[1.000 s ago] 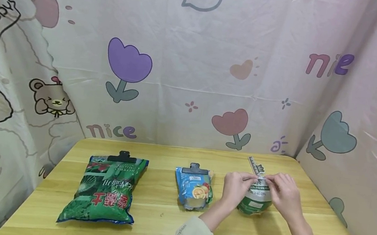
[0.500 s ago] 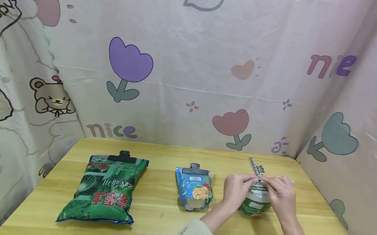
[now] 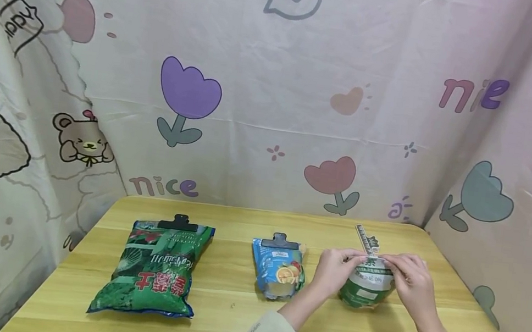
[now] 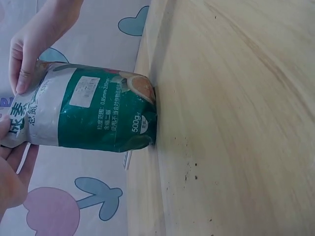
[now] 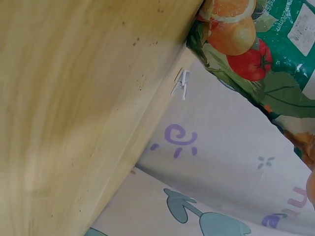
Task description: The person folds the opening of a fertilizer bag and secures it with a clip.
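A green and white 500g plastic bag [image 3: 364, 290] stands upright on the table at the right, with oranges and a tomato printed on it. Its top edge is pinched by both hands, a little apart. My left hand [image 3: 334, 269] grips the left part of that edge, and my right hand [image 3: 412, 282] the right part. In the left wrist view, the thumb of the right hand [image 4: 42, 42] presses on the front of the bag [image 4: 106, 110]. Only a bit of the right hand [image 5: 311, 187] shows in the right wrist view, beside the bag [image 5: 280, 49].
Behind the bag lies a white strip [image 3: 364, 239] with ruler-like marks. A small blue bag [image 3: 278, 272] with a black bulldog clip [image 3: 279, 241] stands mid-table. A large green bag [image 3: 153, 268], also with a black clip [image 3: 179, 223], lies left. Patterned cloth [image 3: 267, 77] walls the table [image 3: 226, 327].
My hands came together at the middle of the bag's top edge half a second ago, and now they are farther apart along it. The head view has shifted slightly.
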A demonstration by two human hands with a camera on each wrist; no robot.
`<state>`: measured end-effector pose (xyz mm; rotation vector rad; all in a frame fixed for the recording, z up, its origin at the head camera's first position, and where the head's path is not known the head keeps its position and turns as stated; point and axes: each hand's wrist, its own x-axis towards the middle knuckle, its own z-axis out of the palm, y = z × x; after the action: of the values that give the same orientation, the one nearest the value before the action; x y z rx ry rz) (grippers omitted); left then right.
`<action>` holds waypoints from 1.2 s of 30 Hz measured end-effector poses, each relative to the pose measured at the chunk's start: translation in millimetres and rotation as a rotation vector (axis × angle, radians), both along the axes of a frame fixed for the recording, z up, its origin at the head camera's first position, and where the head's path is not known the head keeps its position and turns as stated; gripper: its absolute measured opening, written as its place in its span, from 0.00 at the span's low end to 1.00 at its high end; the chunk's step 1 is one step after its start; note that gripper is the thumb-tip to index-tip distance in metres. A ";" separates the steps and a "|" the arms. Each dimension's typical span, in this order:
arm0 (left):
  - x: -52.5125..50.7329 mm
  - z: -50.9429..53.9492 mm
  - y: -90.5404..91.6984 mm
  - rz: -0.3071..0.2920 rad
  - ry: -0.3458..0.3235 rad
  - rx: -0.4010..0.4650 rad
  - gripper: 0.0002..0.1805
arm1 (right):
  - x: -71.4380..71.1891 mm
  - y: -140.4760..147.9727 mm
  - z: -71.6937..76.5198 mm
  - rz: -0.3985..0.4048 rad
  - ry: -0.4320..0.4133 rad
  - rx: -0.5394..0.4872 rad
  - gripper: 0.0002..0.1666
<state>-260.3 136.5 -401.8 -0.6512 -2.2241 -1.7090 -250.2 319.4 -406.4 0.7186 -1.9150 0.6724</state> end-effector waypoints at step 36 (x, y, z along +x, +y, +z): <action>-2.0 -1.8 -3.3 -0.016 0.033 -0.031 0.11 | 3.7 12.9 -1.6 -0.137 -0.074 -0.126 0.17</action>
<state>-262.3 133.2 -403.6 -0.7009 -2.2326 -1.6621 -246.6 332.3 -408.1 0.4850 -1.9499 0.7353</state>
